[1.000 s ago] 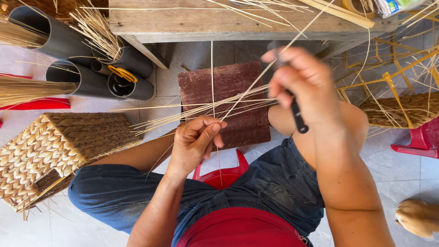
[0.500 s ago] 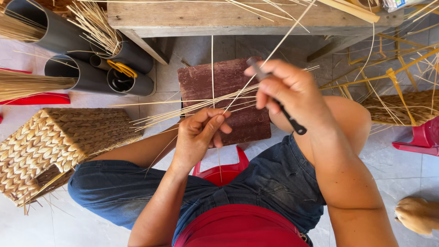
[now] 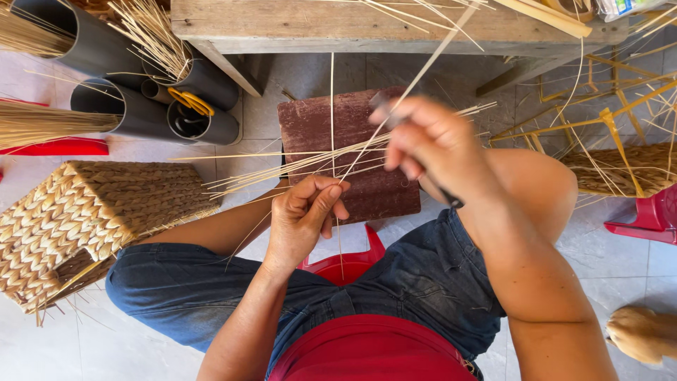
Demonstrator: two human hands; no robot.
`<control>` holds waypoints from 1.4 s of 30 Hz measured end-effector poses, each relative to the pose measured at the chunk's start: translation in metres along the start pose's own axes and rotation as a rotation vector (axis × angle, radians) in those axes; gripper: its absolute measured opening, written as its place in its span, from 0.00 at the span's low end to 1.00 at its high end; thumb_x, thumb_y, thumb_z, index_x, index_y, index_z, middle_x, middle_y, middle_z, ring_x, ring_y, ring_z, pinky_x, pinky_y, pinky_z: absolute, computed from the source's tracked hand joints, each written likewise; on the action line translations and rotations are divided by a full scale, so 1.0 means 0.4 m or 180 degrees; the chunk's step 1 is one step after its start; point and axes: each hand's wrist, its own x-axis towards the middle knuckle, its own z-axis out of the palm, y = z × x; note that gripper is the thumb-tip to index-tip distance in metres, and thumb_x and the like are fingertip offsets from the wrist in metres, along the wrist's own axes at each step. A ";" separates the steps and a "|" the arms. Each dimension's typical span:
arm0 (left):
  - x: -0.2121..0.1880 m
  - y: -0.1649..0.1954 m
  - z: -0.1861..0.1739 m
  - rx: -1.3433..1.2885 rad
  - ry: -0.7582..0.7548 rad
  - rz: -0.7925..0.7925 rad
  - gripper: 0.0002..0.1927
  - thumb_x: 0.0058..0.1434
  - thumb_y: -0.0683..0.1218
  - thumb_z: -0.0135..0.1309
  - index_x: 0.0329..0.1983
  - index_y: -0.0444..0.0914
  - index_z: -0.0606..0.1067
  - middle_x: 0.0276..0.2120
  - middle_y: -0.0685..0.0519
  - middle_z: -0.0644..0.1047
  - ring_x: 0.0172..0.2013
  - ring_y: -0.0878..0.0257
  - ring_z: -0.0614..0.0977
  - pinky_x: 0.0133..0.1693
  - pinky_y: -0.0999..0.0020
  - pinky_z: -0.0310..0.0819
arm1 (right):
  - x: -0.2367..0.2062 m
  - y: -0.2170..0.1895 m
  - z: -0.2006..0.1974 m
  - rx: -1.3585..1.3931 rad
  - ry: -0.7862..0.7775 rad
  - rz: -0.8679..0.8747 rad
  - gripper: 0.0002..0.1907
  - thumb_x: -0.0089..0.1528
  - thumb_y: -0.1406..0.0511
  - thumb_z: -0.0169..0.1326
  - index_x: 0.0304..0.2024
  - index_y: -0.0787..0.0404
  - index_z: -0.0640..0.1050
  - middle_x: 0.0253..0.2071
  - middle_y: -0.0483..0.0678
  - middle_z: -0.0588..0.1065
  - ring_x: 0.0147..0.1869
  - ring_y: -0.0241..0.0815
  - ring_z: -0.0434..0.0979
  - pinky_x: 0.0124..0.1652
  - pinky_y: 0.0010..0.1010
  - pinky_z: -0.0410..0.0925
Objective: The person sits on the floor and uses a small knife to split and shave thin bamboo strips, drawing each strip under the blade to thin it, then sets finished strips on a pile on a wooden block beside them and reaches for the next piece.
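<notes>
My left hand (image 3: pixel 305 215) pinches a bundle of straw strips (image 3: pixel 282 166) above the brown block (image 3: pixel 331 134), while my blurred right hand (image 3: pixel 430 144) is closed around a dark tool (image 3: pixel 446 197), its tip mostly hidden.

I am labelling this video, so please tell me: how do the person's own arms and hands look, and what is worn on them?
Both arms are bare, with no sleeves in view. The left hand and the right hand wear no gloves, and no rings, watch or bracelets are visible. The fingernails look short and unpainted.
</notes>
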 end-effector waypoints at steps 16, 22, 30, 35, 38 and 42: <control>0.020 0.025 0.029 0.0570 -0.0019 0.0141 0.09 0.69 0.43 0.54 0.47 0.35 0.80 0.29 0.56 0.83 0.23 0.74 0.80 0.24 0.79 0.74 | -0.002 -0.052 -0.027 0.0258 0.0198 -0.0199 0.12 0.74 0.70 0.47 0.59 0.65 0.75 0.31 0.48 0.76 0.26 0.27 0.68 0.27 0.18 0.62; 0.013 0.019 0.027 0.0643 0.0211 0.0078 0.07 0.69 0.42 0.55 0.44 0.34 0.81 0.26 0.55 0.82 0.23 0.73 0.81 0.24 0.79 0.74 | 0.004 0.011 0.040 0.0058 -0.0409 0.0038 0.15 0.71 0.69 0.47 0.60 0.64 0.73 0.29 0.47 0.77 0.23 0.27 0.70 0.23 0.19 0.65; 0.014 0.014 0.020 0.0700 0.0396 0.0440 0.06 0.70 0.41 0.54 0.41 0.33 0.79 0.26 0.55 0.81 0.27 0.72 0.83 0.29 0.77 0.80 | 0.014 0.018 0.062 0.0050 -0.0562 0.0333 0.15 0.71 0.70 0.48 0.60 0.63 0.74 0.28 0.47 0.77 0.23 0.27 0.69 0.24 0.18 0.64; -0.018 0.008 0.019 0.1153 0.0449 0.0625 0.06 0.70 0.41 0.53 0.40 0.33 0.78 0.25 0.55 0.80 0.25 0.72 0.82 0.28 0.76 0.78 | 0.012 -0.038 -0.033 0.0188 0.0310 -0.0114 0.14 0.73 0.69 0.48 0.60 0.64 0.75 0.30 0.48 0.76 0.26 0.28 0.69 0.26 0.18 0.64; -0.037 0.005 0.040 0.1084 0.0435 0.0720 0.07 0.71 0.41 0.52 0.41 0.33 0.78 0.25 0.54 0.80 0.26 0.71 0.82 0.28 0.76 0.78 | 0.005 -0.050 -0.064 0.0411 0.0555 -0.0328 0.14 0.75 0.69 0.49 0.62 0.65 0.74 0.32 0.49 0.76 0.27 0.29 0.69 0.27 0.19 0.63; -0.034 -0.003 0.049 0.0618 0.0275 0.0509 0.09 0.73 0.44 0.49 0.41 0.34 0.78 0.25 0.57 0.80 0.27 0.72 0.82 0.29 0.78 0.77 | -0.011 -0.039 -0.029 0.0355 0.0000 -0.0072 0.19 0.72 0.68 0.48 0.66 0.63 0.71 0.31 0.49 0.77 0.25 0.28 0.70 0.26 0.19 0.65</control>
